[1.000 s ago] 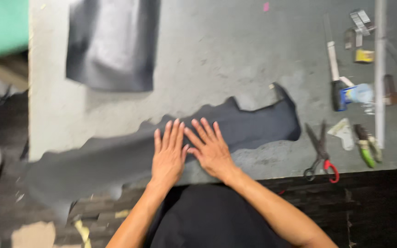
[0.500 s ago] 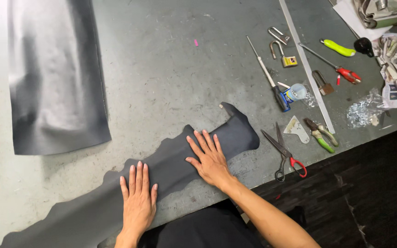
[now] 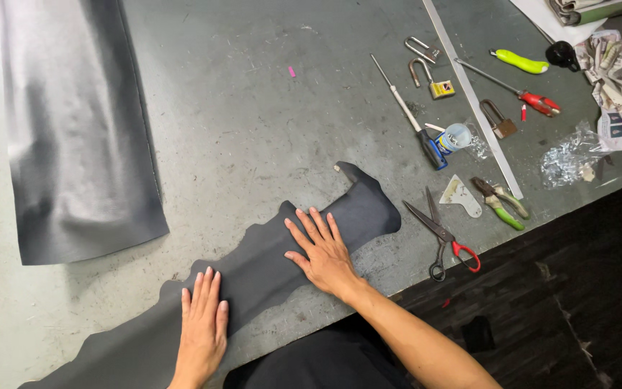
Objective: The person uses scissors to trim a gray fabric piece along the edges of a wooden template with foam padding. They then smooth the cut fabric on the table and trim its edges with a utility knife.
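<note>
From the head camera, you are pressing both palms flat on a long dark strip of leather [image 3: 268, 288] that is lying along the near edge of the grey worktable [image 3: 253, 130]. Your left hand [image 3: 201, 328] is resting with fingers straight and close together, and your right hand [image 3: 322, 252] is sitting further along the strip with fingers fanned out; neither is gripping anything. Flat palms like these look meant to be keeping the wavy-edged piece smooth against the table.

Just beyond the strip's far tip, red-handled scissors [image 3: 444, 241] are lying open, with a pale scraper [image 3: 461, 196] and green-handled pliers [image 3: 498, 204] beside them, seemingly kept within reach. Further out from the strip, a long metal ruler [image 3: 469, 94] is running diagonally past a blue-handled screwdriver [image 3: 412, 119] and a padlock [image 3: 432, 79]. A larger dark sheet [image 3: 73, 130] is lying well apart from the strip, on the left. The tabletop is looking scuffed and stained, and the floor below is dark.
</note>
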